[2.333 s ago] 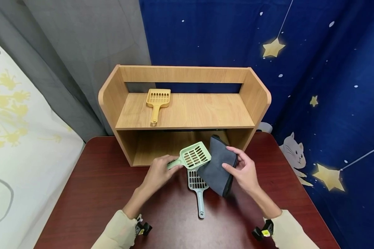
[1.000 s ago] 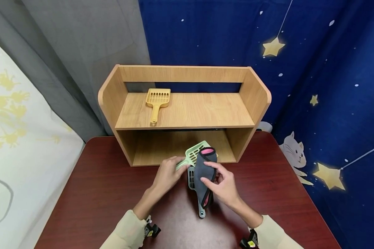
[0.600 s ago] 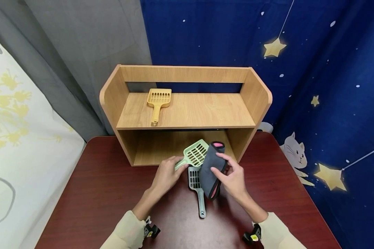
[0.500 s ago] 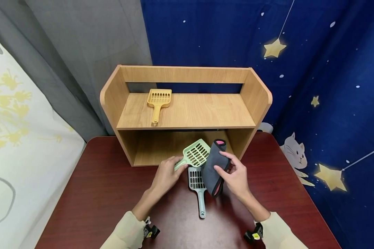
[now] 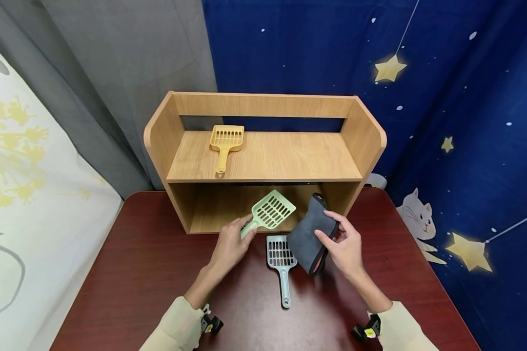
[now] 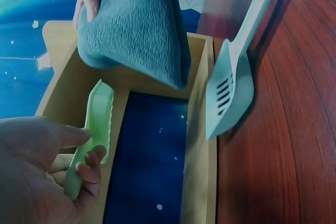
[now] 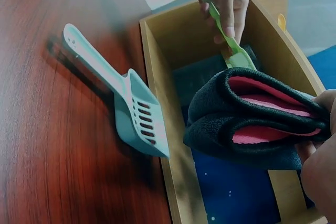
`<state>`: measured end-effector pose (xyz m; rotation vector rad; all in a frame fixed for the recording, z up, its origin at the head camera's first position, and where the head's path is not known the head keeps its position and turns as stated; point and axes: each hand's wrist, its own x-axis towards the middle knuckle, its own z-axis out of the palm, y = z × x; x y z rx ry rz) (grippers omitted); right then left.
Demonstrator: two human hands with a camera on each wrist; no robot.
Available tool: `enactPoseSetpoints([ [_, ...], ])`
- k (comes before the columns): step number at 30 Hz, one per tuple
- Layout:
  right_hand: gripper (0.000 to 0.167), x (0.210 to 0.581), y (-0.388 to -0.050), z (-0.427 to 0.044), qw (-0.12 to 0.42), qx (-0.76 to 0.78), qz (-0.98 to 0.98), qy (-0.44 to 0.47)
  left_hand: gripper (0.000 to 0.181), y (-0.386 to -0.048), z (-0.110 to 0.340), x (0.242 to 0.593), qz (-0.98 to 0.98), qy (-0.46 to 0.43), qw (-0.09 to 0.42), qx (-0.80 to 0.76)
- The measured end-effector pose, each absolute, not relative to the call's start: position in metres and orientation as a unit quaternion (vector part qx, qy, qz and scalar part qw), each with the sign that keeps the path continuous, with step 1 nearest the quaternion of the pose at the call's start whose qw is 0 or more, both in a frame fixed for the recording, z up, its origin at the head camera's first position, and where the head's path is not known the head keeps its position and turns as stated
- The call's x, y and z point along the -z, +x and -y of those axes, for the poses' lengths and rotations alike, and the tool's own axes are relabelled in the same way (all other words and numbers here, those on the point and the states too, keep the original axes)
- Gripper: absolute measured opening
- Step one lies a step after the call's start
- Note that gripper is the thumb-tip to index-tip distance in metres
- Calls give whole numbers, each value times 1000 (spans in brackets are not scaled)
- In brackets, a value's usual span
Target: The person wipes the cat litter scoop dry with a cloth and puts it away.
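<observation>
My left hand (image 5: 232, 243) pinches the handle of a light green slotted scoop (image 5: 273, 210), held up in front of the shelf's lower compartment. The folded dark grey cloth (image 5: 313, 236) hangs from my right hand (image 5: 344, 243), gripped at its right edge between thumb and fingers; pink lining shows in its folds (image 7: 262, 134) in the right wrist view. Between the hands, a pale blue-grey scoop (image 5: 284, 273) lies on the table, its handle toward the front edge. In the head view the cloth hangs beside that scoop's head, and the green scoop does not touch the cloth.
A wooden two-level shelf (image 5: 263, 179) stands at the back of the dark red table (image 5: 158, 273). On its upper level, toward the left, lies a yellow scoop (image 5: 223, 148). Grey and blue star-patterned curtains (image 5: 298, 48) hang behind; a white patterned cloth (image 5: 39, 219) is at the left.
My right hand has moved right with the cloth, which spreads wider than before. The green scoop has shifted slightly left and up in my left hand, uncovering the blue-grey scoop's head.
</observation>
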<state>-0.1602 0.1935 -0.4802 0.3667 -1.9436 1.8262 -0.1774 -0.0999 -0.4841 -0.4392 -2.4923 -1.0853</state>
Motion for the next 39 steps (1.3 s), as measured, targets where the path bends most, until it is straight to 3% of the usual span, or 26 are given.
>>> enactPoseSetpoints([
  [15,57,482,-155,-208,235,-652,712,112,37,-212,111,512,879,-106,203,419],
  [39,56,479,-162,-234,196,-621,742,158,46,-267,109,551,895,17,88,438],
])
